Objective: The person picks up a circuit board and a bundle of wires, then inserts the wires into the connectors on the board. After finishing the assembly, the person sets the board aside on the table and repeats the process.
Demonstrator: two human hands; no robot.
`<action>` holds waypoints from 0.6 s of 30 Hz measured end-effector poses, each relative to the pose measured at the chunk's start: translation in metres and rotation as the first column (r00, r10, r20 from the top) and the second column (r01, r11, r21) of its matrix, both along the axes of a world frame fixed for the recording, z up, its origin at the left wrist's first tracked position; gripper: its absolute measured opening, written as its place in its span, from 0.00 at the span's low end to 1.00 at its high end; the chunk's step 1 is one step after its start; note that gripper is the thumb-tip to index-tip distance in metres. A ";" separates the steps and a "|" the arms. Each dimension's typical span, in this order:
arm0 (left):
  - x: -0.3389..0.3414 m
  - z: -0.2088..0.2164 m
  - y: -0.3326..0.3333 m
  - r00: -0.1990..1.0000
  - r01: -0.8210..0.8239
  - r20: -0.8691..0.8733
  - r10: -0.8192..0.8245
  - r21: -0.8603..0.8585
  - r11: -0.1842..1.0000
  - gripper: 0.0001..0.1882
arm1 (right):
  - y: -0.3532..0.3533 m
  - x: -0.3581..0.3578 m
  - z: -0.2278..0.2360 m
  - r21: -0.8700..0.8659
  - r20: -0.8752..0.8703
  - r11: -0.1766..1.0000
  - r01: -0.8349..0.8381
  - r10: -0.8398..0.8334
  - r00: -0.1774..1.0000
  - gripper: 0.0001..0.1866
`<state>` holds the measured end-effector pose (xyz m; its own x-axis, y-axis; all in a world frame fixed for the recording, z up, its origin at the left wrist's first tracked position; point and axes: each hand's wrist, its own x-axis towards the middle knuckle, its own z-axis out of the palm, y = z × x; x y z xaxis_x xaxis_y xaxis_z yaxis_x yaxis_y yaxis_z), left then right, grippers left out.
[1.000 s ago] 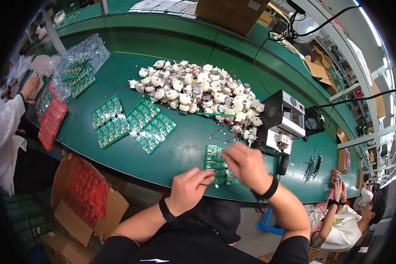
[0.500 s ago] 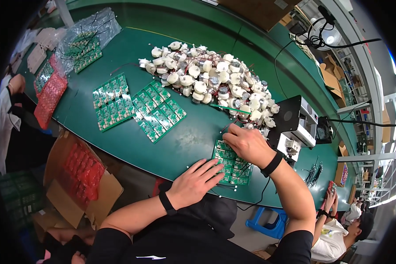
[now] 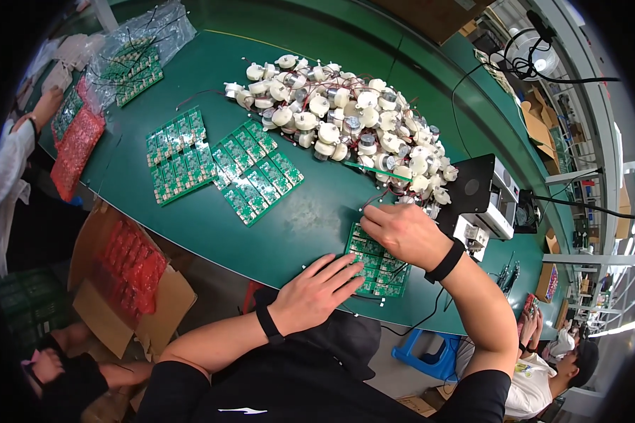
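My left hand lies flat with its fingers stretched out, the fingertips on the left edge of a green circuit board panel at the near edge of the bench. Over the panel's far end, my right hand is closed in a pinch. Whatever sits between its fingertips is hidden by the fingers. A thin dark red wire shows just beyond those fingertips. Beyond my right hand lies a big heap of small white motors with red wires, a narrow green strip along its near side.
More green circuit board panels lie left of centre. A black and white machine stands to the right. Red bubble wrap and a clear plastic bag are at far left. Below the bench is an open carton. Co-workers sit at both sides.
The whole view has shifted slightly. My hands keep nearly the same places on the panel. At far left, a co-worker's hand has moved up toward the bubble wrap and boards.
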<state>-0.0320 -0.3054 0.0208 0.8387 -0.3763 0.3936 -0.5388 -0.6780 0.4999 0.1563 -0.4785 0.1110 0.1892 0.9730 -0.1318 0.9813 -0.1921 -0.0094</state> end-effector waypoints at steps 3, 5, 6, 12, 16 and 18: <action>-0.001 -0.001 -0.001 1.000 -0.002 0.002 0.002 0.001 1.000 0.20 | 0.001 0.003 -0.001 0.057 -0.120 0.998 0.019 -0.012 0.993 0.05; 0.001 -0.001 -0.001 1.000 -0.004 -0.003 0.004 -0.003 1.000 0.20 | 0.003 0.010 0.001 0.053 -0.137 0.998 0.040 -0.033 0.990 0.04; 0.003 0.000 0.000 1.000 -0.007 0.000 0.007 -0.004 1.000 0.20 | 0.004 0.013 0.001 0.052 -0.146 0.997 0.061 -0.053 0.988 0.03; -0.002 -0.001 -0.002 1.000 0.001 -0.008 -0.001 -0.005 1.000 0.20 | -0.002 0.009 -0.004 0.088 -0.180 0.992 0.093 -0.076 0.981 0.02; 0.000 -0.002 -0.003 1.000 0.003 -0.003 -0.003 -0.007 1.000 0.21 | -0.003 0.008 0.000 0.045 -0.151 0.996 0.084 -0.076 0.986 0.02; 0.001 -0.003 -0.004 1.000 -0.003 -0.007 0.003 0.000 1.000 0.21 | 0.000 0.007 0.001 0.013 -0.065 1.000 0.011 -0.010 0.998 0.03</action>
